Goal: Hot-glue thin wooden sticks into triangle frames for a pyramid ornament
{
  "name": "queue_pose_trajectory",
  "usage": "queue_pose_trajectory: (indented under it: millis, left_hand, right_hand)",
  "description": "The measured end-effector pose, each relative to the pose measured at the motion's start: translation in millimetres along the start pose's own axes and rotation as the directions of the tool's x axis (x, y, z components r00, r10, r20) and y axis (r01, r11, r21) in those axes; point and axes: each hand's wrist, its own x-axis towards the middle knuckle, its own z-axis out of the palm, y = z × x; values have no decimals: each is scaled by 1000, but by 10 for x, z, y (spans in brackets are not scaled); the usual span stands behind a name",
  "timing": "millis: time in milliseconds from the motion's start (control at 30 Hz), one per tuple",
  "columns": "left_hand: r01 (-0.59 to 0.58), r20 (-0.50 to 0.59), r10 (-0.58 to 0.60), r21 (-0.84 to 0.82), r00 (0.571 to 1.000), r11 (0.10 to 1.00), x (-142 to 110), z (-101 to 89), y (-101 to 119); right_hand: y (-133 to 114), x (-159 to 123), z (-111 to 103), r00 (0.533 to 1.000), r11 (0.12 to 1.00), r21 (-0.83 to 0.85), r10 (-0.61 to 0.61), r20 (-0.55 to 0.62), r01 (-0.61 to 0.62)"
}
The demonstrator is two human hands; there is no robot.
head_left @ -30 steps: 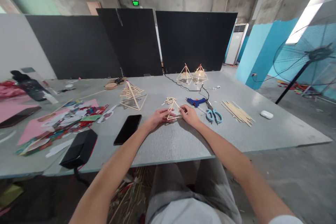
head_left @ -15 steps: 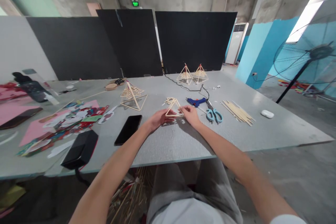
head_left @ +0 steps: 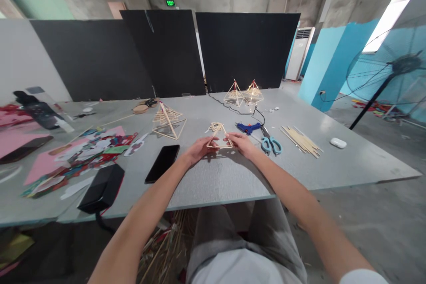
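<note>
Between my two hands is a small triangular frame of pale wooden sticks [head_left: 220, 147], held just above the grey table. My left hand [head_left: 200, 148] is closed on its left side, and my right hand [head_left: 238, 142] pinches its right side. Just behind the frame lies a small heap of short sticks [head_left: 217, 126]. A blue glue gun [head_left: 248, 128] rests beyond my right hand. Beside it are pliers with light blue handles [head_left: 271, 145]. To the left stands a pyramid made of sticks [head_left: 168, 120].
Two more stick pyramids [head_left: 234, 94] stand at the back, near a black cable. A bundle of sticks [head_left: 301, 141] and a white case [head_left: 338, 143] lie on the right. Left are a black phone [head_left: 162, 164], a black box-shaped device [head_left: 101, 188] and colourful paper pieces [head_left: 89, 155].
Both hands stay on the stick frame, which has shifted slightly left and turned a little. My right hand's fingers have moved slightly. The other things on the table lie as before.
</note>
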Motion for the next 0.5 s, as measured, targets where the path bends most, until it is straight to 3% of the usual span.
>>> queue_pose_trajectory:
  millis: [267,500]
  left_hand:
    - [11,-4,-11,55,1000,998,-18,-51,-30]
    - [-35,-43,37,54,998,998,44,-13,-73]
  right_hand:
    - [-25,-25,10,987,986,-108,-136,-80,127]
    - [39,1,18,981,962,-216,-184,-66,166]
